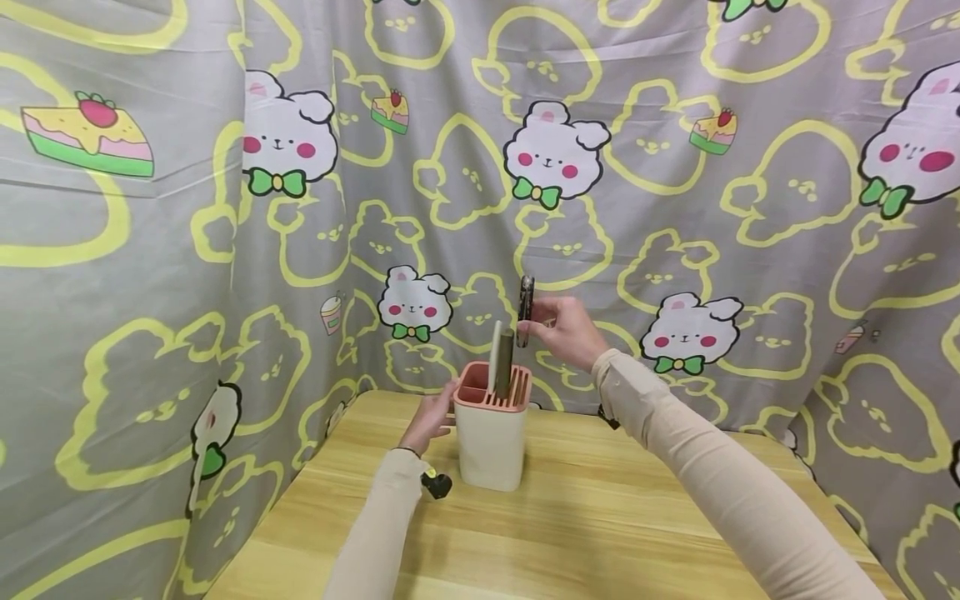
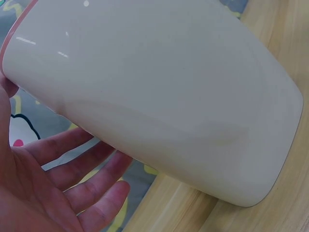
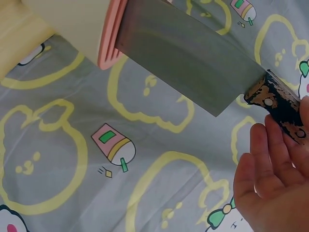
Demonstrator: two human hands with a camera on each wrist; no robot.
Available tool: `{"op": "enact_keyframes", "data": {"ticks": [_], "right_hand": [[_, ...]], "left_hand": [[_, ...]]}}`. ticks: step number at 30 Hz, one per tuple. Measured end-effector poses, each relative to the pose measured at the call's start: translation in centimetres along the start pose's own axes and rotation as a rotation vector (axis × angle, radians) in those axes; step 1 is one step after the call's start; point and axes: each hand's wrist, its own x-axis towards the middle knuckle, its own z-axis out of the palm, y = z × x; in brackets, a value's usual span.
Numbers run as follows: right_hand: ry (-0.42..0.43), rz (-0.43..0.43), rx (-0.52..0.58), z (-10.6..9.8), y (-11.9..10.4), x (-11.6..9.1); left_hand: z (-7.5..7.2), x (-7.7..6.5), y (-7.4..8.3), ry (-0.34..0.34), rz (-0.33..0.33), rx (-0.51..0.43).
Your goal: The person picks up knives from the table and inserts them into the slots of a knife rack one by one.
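A cream knife holder (image 1: 491,446) with a coral slotted top (image 1: 474,377) stands upright on the table. In my right hand (image 1: 566,331) is the worn dark handle (image 1: 527,308) of a cleaver, pinched above the holder. The right wrist view shows its broad grey blade (image 3: 178,58) with one end at the coral slots and much of it outside. A slim white upright piece (image 1: 495,357) rises beside the blade; its kind is unclear. My left hand (image 1: 431,421) rests against the holder's left side, and its fingers (image 2: 99,166) extend loosely along the wall.
The wooden table (image 1: 600,517) carries the holder near its back edge. A grey patterned curtain (image 1: 645,250) hangs close behind and along both sides. A small black item (image 1: 437,483) sits at my left wrist.
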Motion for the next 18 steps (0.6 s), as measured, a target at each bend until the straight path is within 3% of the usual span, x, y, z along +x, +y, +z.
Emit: {"op": "enact_keyframes", "data": {"ticks": [18], "right_hand": [[-0.024, 0.037, -0.015, 2.5, 2.8, -0.3]], "left_hand": [[-0.1, 0.0, 0.2, -0.01, -0.019, -0.003]]}}
